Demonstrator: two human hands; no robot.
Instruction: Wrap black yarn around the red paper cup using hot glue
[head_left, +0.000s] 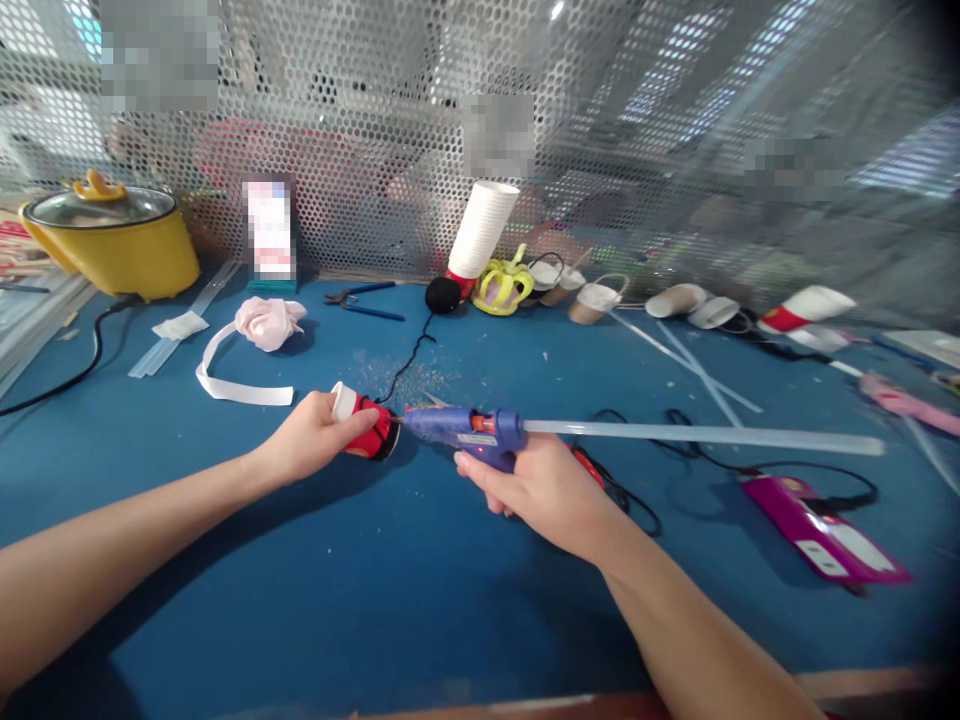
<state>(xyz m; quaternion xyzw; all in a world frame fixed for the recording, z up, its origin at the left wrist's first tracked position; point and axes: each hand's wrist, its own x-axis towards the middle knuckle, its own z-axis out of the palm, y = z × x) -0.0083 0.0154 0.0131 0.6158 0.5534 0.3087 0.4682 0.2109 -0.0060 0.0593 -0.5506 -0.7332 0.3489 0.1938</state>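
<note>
My left hand is closed around a red and white paper cup tipped on its side, with black yarn around its red part. In my right hand is a blue hot glue gun, its nozzle at the cup's red side. A long clear glue stick juts from the back of the gun. From the cup, a black strand runs back to a ball of black yarn. Whether glue is coming out at the nozzle is too small to tell.
Behind my left hand lie a pink cloth flower, a white ribbon and blue pliers. A yellow electric pot stands back left. Stacked white cups lean on the mesh. At right, a purple power strip trails black cords.
</note>
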